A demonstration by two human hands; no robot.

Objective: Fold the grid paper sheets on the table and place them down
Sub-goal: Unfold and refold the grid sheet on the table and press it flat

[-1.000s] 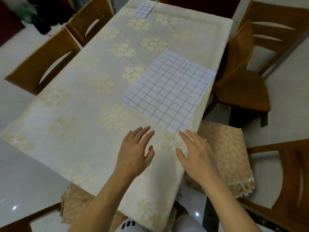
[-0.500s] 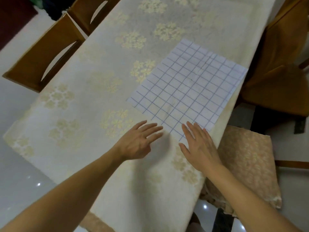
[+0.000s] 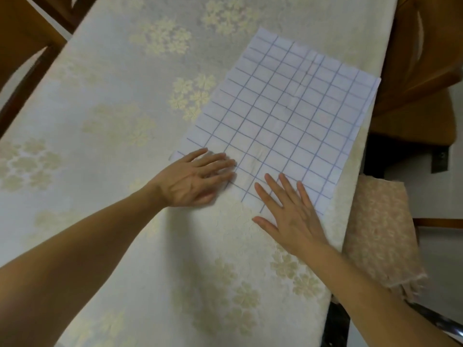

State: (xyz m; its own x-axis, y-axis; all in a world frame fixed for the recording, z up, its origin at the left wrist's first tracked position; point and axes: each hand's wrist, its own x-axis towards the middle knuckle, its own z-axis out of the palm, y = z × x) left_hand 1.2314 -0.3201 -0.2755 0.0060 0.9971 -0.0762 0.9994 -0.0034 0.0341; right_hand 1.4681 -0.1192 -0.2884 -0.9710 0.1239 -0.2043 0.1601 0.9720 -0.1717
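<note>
Grid paper sheet (image 3: 283, 121): flat, unfolded, centre-right on table (image 3: 112, 101).
Left hand (image 3: 198, 179): fingers spread, flat on sheet's near-left corner.
Right hand (image 3: 290, 216): fingers spread, flat on sheet's near edge.

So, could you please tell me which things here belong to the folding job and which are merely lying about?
Job:
white blue-lined grid paper sheet
left hand
right hand
cream floral tablecloth-covered table

Lying about:
brown wooden chair at right
brown wooden chair at left
beige floral cloth
</note>
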